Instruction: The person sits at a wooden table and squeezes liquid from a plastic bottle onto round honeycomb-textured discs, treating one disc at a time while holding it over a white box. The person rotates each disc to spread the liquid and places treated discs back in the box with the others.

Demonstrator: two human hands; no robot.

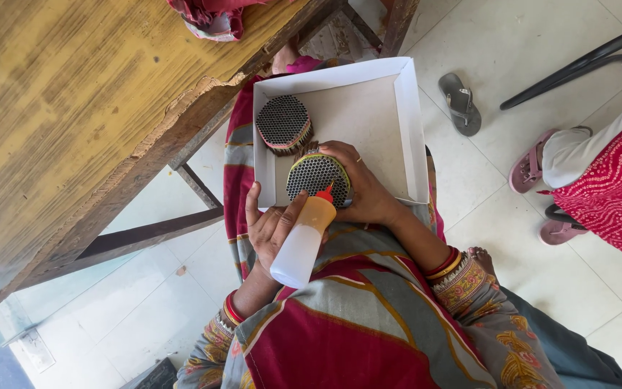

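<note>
Gluing step: your left hand point(271, 227) grips the squeeze bottle point(304, 243), red tip on the hexagonal bundle point(317, 177) your right hand point(361, 189) clamps inside the white tray point(406, 122), 1 finished bundle point(284, 124) beside it; next likely needs an even, gentle squeeze.

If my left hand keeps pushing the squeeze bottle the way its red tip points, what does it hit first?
Probably the round honeycomb-faced bundle that the right hand grips; the left hand's white squeeze bottle already has its tip at it.
</note>
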